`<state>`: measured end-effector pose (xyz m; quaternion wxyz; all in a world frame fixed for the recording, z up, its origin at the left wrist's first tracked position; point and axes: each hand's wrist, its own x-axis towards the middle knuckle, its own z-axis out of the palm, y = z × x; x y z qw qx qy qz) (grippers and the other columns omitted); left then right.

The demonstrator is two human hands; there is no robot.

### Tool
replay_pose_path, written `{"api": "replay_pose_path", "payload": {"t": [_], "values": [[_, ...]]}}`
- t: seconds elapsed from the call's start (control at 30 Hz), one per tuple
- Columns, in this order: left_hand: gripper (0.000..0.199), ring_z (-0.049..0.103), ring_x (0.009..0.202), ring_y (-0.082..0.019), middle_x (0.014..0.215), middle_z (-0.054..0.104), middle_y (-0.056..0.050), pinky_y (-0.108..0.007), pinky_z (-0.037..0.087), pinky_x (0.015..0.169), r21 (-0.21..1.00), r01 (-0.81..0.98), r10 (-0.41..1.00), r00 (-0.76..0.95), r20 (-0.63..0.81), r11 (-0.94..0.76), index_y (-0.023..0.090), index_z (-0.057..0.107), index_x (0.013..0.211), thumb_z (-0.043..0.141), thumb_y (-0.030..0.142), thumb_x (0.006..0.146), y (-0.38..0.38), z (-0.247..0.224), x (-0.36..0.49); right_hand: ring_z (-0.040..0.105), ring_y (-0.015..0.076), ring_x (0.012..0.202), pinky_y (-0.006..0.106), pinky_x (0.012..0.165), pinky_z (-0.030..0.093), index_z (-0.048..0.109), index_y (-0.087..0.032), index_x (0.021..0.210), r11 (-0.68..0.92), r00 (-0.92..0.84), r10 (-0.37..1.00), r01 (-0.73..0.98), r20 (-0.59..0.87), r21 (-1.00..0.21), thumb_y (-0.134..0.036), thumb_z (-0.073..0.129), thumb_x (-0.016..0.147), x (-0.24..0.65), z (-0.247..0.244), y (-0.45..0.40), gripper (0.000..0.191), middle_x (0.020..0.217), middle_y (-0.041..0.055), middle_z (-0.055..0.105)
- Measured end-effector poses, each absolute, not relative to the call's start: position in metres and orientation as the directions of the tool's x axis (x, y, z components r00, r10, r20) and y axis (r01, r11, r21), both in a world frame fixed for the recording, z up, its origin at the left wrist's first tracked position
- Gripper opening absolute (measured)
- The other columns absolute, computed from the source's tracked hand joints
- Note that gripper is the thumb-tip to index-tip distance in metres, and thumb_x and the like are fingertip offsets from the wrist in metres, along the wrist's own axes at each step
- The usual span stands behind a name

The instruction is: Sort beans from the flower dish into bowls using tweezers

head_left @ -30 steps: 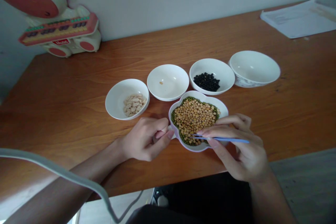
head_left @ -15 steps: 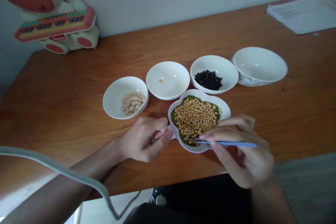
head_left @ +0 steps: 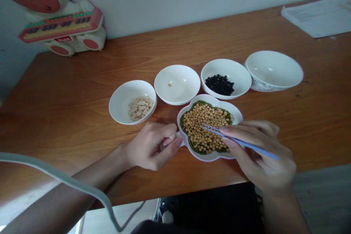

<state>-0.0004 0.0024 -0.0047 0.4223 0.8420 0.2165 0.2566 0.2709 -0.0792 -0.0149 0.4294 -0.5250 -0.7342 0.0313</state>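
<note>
My left hand (head_left: 155,146) is closed round the short handle of a flower-shaped bowl (head_left: 238,113) with a lilac rim. Yellow beans (head_left: 204,117) lie in it over green ones (head_left: 201,149). My right hand (head_left: 260,150) pinches blue tweezers (head_left: 246,144), their tips slightly apart over the yellow beans. Behind stand a white bowl (head_left: 117,104) with pale flat seeds (head_left: 140,108), a white bowl (head_left: 183,76) with one small seed (head_left: 169,85), a white bowl (head_left: 241,76) with black beans (head_left: 219,85), and an empty patterned bowl (head_left: 275,69).
A toy animal with a keyboard (head_left: 63,25) stands at the back left of the wooden table (head_left: 137,56). Papers (head_left: 320,14) lie at the back right. A grey cable (head_left: 68,181) curves across the lower left, in front of my left forearm.
My right hand has moved right, and the tweezers' tips have shifted from the near edge of the beans up to their middle. My left hand still holds the handle.
</note>
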Motion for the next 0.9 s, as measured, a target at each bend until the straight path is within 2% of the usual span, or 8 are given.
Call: {"api": "replay_pose_path", "payload": {"t": [0.13, 0.23, 0.53, 0.9], "values": [[0.036, 0.032, 0.050, -0.007, 0.060, 0.037, 0.008, -0.024, 0.025, 0.049, 0.827, 0.150, 0.588, 0.770, 0.246, -0.542, 0.023, 0.031, 0.074, 0.058, 0.010, 0.094, 0.0023, -0.0043, 0.0000, 0.068, 0.0222, 0.084, 0.044, 0.084, 0.048, 0.073, -0.034, 0.120, 0.344, 0.069, 0.795, 0.767, 0.602, -0.542, -0.016, 0.074, 0.091, 0.2728, -0.0212, -0.0824, 0.034, 0.098, -0.0002, 0.080], [0.036, 0.031, 0.049, -0.006, 0.060, 0.037, 0.008, -0.024, 0.024, 0.048, 0.827, 0.160, 0.596, 0.767, 0.239, -0.539, 0.023, 0.031, 0.073, 0.058, 0.011, 0.094, 0.0019, -0.0040, 0.0000, 0.068, 0.0233, 0.087, 0.044, 0.087, 0.049, 0.073, -0.034, 0.123, 0.302, 0.118, 0.796, 0.772, 0.594, -0.559, -0.018, 0.071, 0.093, 0.2729, -0.0236, -0.0816, 0.033, 0.102, 0.0013, 0.080], [0.036, 0.031, 0.048, -0.007, 0.058, 0.037, 0.008, -0.024, 0.025, 0.047, 0.819, 0.176, 0.596, 0.769, 0.231, -0.545, 0.023, 0.030, 0.072, 0.055, 0.014, 0.096, 0.0018, -0.0007, 0.0012, 0.065, 0.0252, 0.092, 0.045, 0.085, 0.046, 0.073, -0.034, 0.124, 0.339, 0.036, 0.813, 0.782, 0.581, -0.523, -0.020, 0.067, 0.095, 0.2705, -0.0189, -0.0781, 0.032, 0.100, 0.0017, 0.079], [0.036, 0.030, 0.049, -0.006, 0.060, 0.035, 0.009, -0.024, 0.025, 0.048, 0.806, 0.160, 0.584, 0.769, 0.261, -0.570, 0.023, 0.030, 0.073, 0.056, 0.012, 0.096, 0.0025, -0.0014, 0.0015, 0.065, 0.0263, 0.097, 0.045, 0.090, 0.044, 0.069, -0.032, 0.133, 0.319, 0.023, 0.837, 0.791, 0.547, -0.522, -0.021, 0.059, 0.100, 0.2712, -0.0176, -0.0788, 0.037, 0.109, 0.0032, 0.079]]}}
